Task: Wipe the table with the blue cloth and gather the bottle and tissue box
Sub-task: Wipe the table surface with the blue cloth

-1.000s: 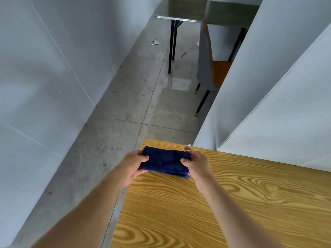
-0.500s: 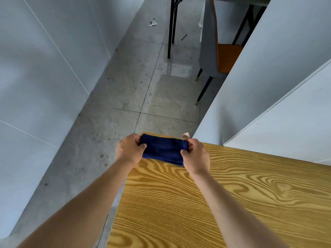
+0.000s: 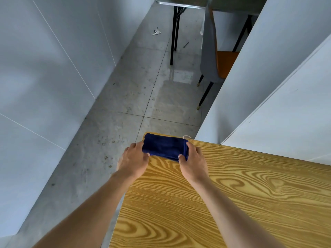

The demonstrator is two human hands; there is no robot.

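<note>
Cloth: a dark blue cloth [image 3: 165, 149], folded into a thick oblong pad, lies at the far left corner of the worktop, just left of centre in the frame. A small pale tag sticks out at its upper right corner.
Worktop: a yellow wood-grain worktop [image 3: 232, 194] fills the lower right of the frame; its left edge runs from the cloth down to the bottom edge of the frame.
Left hand: the left hand [image 3: 133, 161] sits at the left end of the cloth, over the worktop's edge. Its grip is partly closed on that end, thumb on the near side, fingers curled round the end.
Right hand: the right hand [image 3: 194, 161] holds the right end of the cloth. Its grip is partly closed, thumb pressed to the near edge, fingers along the right side.
Arms: both forearms are bare and reach in from the bottom of the frame.
Floor: grey floor tiles [image 3: 116, 122] run up the centre, with a small scrap of litter in the upper middle.
Surroundings: pale wall panels stand at left and right. A chair with an orange seat [image 3: 224, 64] and a dark-legged table [image 3: 179, 2] occupy the upper right.
Bottle and tissue box: neither appears in the frame.
</note>
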